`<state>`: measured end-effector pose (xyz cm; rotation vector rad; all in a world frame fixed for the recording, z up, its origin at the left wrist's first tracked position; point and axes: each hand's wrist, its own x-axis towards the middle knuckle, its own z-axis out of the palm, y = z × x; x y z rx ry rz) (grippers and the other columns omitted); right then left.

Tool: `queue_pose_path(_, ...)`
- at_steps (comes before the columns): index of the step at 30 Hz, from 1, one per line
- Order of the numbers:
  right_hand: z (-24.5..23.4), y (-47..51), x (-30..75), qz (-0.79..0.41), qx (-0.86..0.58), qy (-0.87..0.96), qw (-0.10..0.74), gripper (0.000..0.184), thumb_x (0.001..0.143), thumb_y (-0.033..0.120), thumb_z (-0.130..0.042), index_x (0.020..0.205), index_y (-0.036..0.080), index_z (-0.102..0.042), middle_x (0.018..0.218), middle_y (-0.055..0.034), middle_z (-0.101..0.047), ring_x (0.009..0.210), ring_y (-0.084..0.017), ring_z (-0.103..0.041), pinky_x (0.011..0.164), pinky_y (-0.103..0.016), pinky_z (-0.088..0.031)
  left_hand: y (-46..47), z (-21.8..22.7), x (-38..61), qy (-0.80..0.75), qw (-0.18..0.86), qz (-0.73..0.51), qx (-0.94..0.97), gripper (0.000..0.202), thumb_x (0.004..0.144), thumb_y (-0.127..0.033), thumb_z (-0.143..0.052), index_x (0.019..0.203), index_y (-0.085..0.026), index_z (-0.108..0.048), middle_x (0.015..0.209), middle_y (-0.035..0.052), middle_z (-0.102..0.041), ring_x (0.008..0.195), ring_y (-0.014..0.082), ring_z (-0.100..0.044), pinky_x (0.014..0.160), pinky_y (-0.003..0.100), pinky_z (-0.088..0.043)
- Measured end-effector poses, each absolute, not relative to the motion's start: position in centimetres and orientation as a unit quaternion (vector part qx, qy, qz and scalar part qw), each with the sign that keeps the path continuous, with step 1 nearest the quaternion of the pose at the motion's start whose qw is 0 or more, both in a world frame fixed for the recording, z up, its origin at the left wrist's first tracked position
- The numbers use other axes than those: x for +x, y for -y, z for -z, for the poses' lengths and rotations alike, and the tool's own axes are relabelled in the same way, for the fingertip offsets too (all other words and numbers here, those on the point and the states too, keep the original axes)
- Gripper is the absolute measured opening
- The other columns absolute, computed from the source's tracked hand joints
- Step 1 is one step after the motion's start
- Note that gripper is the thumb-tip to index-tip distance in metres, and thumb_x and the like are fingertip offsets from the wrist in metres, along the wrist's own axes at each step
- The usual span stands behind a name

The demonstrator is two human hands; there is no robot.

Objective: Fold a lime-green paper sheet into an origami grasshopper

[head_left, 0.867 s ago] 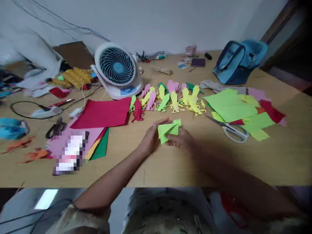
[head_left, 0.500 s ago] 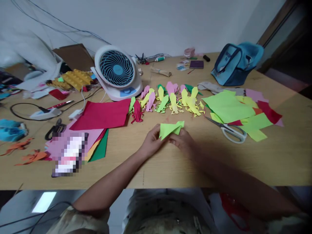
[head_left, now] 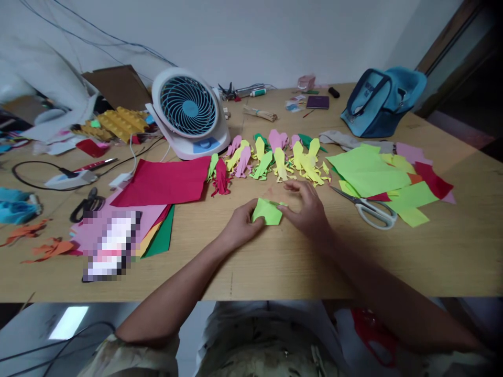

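Note:
A small folded piece of lime-green paper (head_left: 268, 212) lies low over the table in front of me. My left hand (head_left: 242, 224) grips its left side, the thumb on top. At its right corner, my right hand (head_left: 308, 209) touches it with the thumb, while the other fingers are raised and spread apart. Just beyond, a cluster of folded paper figures in yellow (head_left: 280, 163), pink (head_left: 243, 160), green (head_left: 262, 165) and red (head_left: 221, 177) stretches across the table. Scissors with white handles (head_left: 377, 214) rest to the right of my right hand.
Lime-green sheets (head_left: 365, 170) and coloured scraps lie at the right. A red sheet (head_left: 168, 180), more coloured paper and a blurred-out phone (head_left: 112, 246) are at the left. Behind stand a white fan (head_left: 190, 110) and a blue bag (head_left: 381, 102). Orange paper figures (head_left: 51, 250) lie far left.
The lime-green paper has gone from a raised, pointed shape to a flatter, compact one. My right hand has shifted from gripping beneath it to its right side, with fingers lifted.

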<state>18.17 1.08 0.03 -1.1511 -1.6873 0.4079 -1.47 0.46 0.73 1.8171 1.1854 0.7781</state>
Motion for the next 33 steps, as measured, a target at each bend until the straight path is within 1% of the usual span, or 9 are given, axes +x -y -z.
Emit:
queue_pose_path(3, -0.5, -0.7, 18.3, -0.121, -0.423, 0.779, 0.448, 0.034, 0.079, 0.022, -0.069, 0.112, 0.019, -0.061, 0.108, -0.0103, -0.067, 0.102, -0.026, -0.060, 0.092, -0.042, -0.047, -0.3, -1.1, -1.7, -0.453, 0.374, -0.253, 0.769, 0.021, 0.072, -0.013, -0.049, 0.091, -0.014, -0.060, 0.077, -0.0008, -0.058, 0.071, 0.0145, -0.049, 0.066, 0.026, -0.039)
queue_pose_path(7, 0.0, -0.5, 18.0, -0.227, -0.455, 0.752, 0.419, 0.006, 0.082, 0.023, -0.063, 0.086, 0.018, -0.064, 0.082, -0.0049, -0.068, 0.075, -0.019, -0.062, 0.069, -0.031, -0.050, -0.3, -1.9, -2.3, -0.414, 0.415, -0.228, 0.777, 0.033, 0.072, -0.013, -0.048, 0.102, -0.013, -0.062, 0.086, 0.0010, -0.062, 0.077, 0.0154, -0.053, 0.070, 0.026, -0.041)
queue_pose_path(10, 0.7, -0.9, 18.1, -0.380, -0.487, 0.667, 0.417, 0.013, 0.079, 0.030, -0.065, 0.083, 0.018, -0.063, 0.075, -0.0033, -0.069, 0.069, -0.018, -0.063, 0.061, -0.028, -0.051, -0.6, -2.4, -2.8, -0.398, 0.457, -0.235, 0.760, 0.044, 0.073, -0.013, -0.048, 0.116, -0.014, -0.061, 0.096, 0.0029, -0.065, 0.083, 0.0162, -0.056, 0.073, 0.025, -0.043)
queue_pose_path(12, 1.0, -1.2, 18.2, -0.481, -0.472, 0.615, 0.409, 0.020, 0.075, 0.032, -0.068, 0.088, 0.017, -0.065, 0.082, -0.0047, -0.072, 0.073, -0.019, -0.067, 0.064, -0.029, -0.054, -0.7, -2.5, -3.1, -0.397, 0.480, -0.233, 0.747, 0.045, 0.075, -0.014, -0.049, 0.118, -0.015, -0.062, 0.095, 0.0027, -0.067, 0.080, 0.0155, -0.056, 0.070, 0.024, -0.043)
queue_pose_path(14, 1.1, -1.4, 18.5, -0.530, -0.463, 0.591, 0.393, 0.023, 0.072, 0.031, -0.071, 0.089, 0.016, -0.066, 0.087, -0.0061, -0.074, 0.077, -0.020, -0.068, 0.068, -0.030, -0.055, -0.8, -2.4, -3.2, -0.402, 0.487, -0.230, 0.740, 0.042, 0.077, -0.016, -0.052, 0.117, -0.015, -0.064, 0.093, 0.0028, -0.067, 0.078, 0.0148, -0.057, 0.069, 0.024, -0.044)
queue_pose_path(19, 0.4, -1.2, 18.8, -0.529, -0.468, 0.605, 0.367, 0.020, 0.072, 0.031, -0.072, 0.085, 0.016, -0.068, 0.084, -0.0049, -0.074, 0.072, -0.017, -0.067, 0.061, -0.026, -0.052, -0.8, -2.5, -3.3, -0.394, 0.513, -0.255, 0.719, 0.033, 0.083, -0.027, -0.061, 0.113, -0.013, -0.067, 0.101, 0.0072, -0.070, 0.086, 0.0165, -0.060, 0.076, 0.027, -0.047)
queue_pose_path(24, -0.6, -0.5, 18.5, -0.547, -0.448, 0.604, 0.368, 0.019, 0.077, 0.035, -0.069, 0.084, 0.017, -0.068, 0.085, -0.0054, -0.073, 0.074, -0.018, -0.065, 0.065, -0.028, -0.052, -0.8, -3.0, -3.6, -0.373, 0.568, -0.292, 0.673, 0.033, 0.081, -0.034, -0.069, 0.106, -0.013, -0.069, 0.092, 0.0058, -0.070, 0.075, 0.0136, -0.060, 0.070, 0.024, -0.047)
queue_pose_path(30, -1.1, -0.2, 18.3, -0.466, -0.444, 0.632, 0.432, 0.020, 0.078, 0.034, -0.068, 0.088, 0.017, -0.065, 0.085, -0.0059, -0.070, 0.078, -0.020, -0.065, 0.067, -0.029, -0.053, -0.8, -3.2, -3.4, -0.388, 0.512, -0.331, 0.691, 0.029, 0.082, -0.034, -0.069, 0.102, -0.013, -0.069, 0.092, 0.0054, -0.070, 0.077, 0.0137, -0.061, 0.071, 0.023, -0.046)
queue_pose_path(33, -0.7, -0.3, 18.5, -0.470, -0.449, 0.631, 0.424, 0.022, 0.078, 0.037, -0.068, 0.086, 0.016, -0.065, 0.085, -0.0060, -0.069, 0.076, -0.019, -0.065, 0.065, -0.029, -0.053, -0.6, -3.0, -3.3, -0.392, 0.510, -0.313, 0.699, 0.029, 0.083, -0.033, -0.067, 0.103, -0.012, -0.069, 0.091, 0.0055, -0.070, 0.077, 0.0143, -0.061, 0.071, 0.023, -0.047)
